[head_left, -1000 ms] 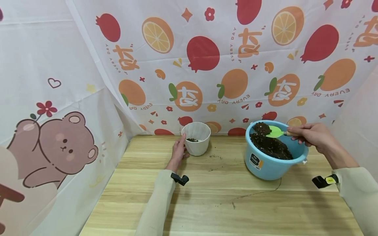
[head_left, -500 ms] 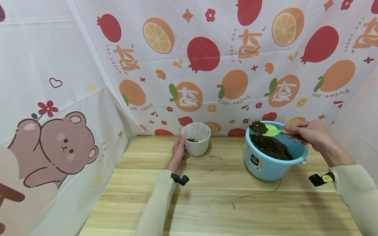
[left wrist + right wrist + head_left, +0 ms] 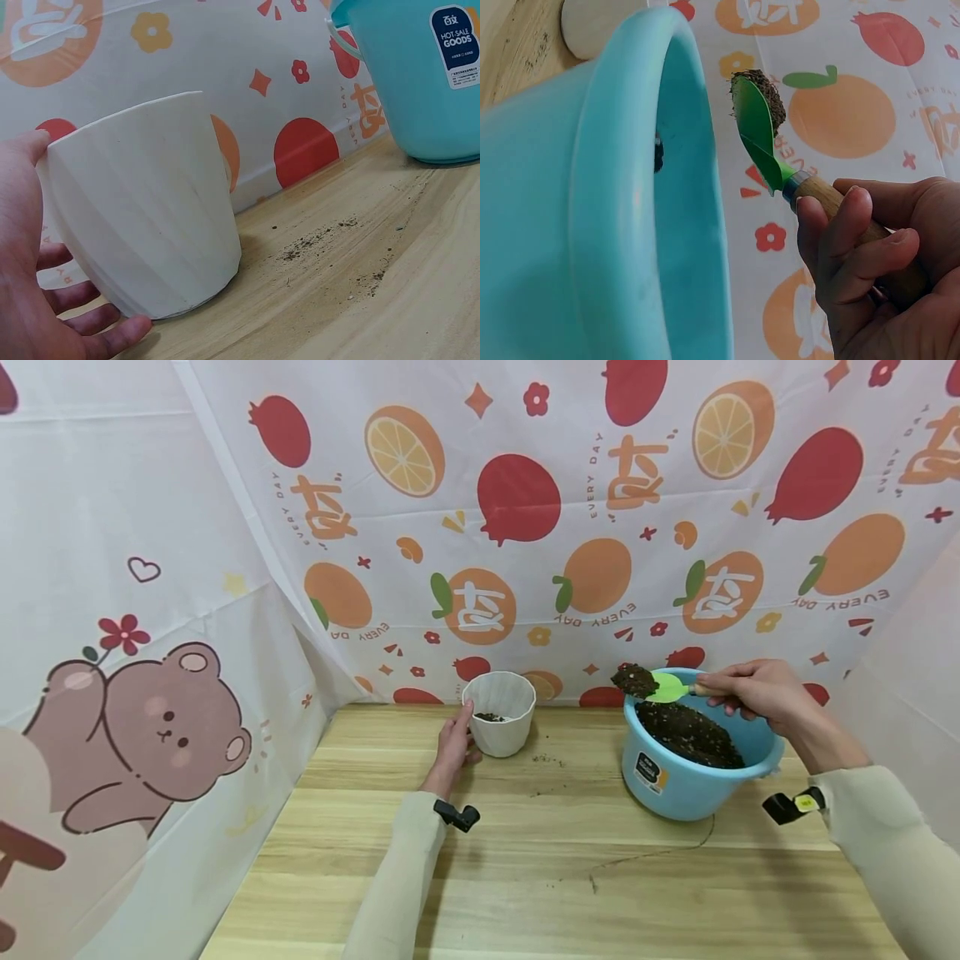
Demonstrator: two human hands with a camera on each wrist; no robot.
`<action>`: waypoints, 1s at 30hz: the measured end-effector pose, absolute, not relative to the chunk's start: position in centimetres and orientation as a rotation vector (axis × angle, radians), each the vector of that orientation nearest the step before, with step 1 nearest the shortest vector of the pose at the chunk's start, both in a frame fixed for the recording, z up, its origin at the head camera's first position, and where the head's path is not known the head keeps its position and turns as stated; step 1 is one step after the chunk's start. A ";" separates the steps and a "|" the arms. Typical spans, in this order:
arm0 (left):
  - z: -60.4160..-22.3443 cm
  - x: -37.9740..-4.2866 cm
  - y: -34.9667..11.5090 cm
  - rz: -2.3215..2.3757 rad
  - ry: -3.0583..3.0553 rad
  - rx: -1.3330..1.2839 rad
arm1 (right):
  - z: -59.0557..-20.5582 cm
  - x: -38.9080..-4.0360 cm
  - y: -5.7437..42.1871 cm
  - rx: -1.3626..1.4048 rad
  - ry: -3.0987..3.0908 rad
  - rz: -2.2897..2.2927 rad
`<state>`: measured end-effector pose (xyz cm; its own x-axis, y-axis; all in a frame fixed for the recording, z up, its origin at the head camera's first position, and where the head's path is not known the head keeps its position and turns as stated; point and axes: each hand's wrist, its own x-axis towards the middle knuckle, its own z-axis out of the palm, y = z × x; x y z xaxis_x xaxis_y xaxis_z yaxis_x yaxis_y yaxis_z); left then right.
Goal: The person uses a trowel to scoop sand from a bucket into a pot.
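My right hand [image 3: 750, 693] grips the wooden handle [image 3: 821, 196] of a small green trowel [image 3: 667, 688]. The blade bears a heap of dark soil [image 3: 634, 680] and is raised over the left rim of a light blue bucket [image 3: 678, 789], which has more dark soil [image 3: 686, 732] inside. On the left, a white fluted flowerpot [image 3: 504, 737] stands upright with a little soil at its bottom. My left hand [image 3: 453, 742] holds its left side, the thumb [image 3: 34, 142] at the rim and the other fingers round the lower wall.
Soil crumbs [image 3: 315, 240] lie scattered on the wooden table [image 3: 525, 893] between pot and bucket. A fruit-print cloth [image 3: 420, 535] hangs right behind both, and a bear-print cloth [image 3: 90, 568] hangs along the left side.
My right hand has brought the loaded trowel up and to the left, from inside the bucket's opening to over its left rim. The left hand and the flowerpot have stayed put.
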<state>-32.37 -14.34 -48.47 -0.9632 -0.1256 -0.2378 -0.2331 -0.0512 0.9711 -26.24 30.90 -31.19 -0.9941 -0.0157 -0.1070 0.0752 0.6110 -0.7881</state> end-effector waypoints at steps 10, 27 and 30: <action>-48.6 -32.3 -14.2 2.207 2.128 -0.384 | -30.7 -27.0 28.3 0.063 2.700 -1.340; -48.4 -32.0 -14.4 2.197 2.118 -0.405 | -31.0 -28.1 25.0 0.012 2.658 -1.402; -48.4 -31.9 -14.4 2.203 2.115 -0.405 | -31.0 -28.3 24.5 -0.008 2.651 -1.404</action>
<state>-31.93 -14.44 -48.37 -0.9637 -0.1366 -0.2295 -0.2238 -0.0562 0.9730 -28.25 24.49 -31.03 -0.9899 -0.0711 -0.1225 0.0614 0.5639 -0.8235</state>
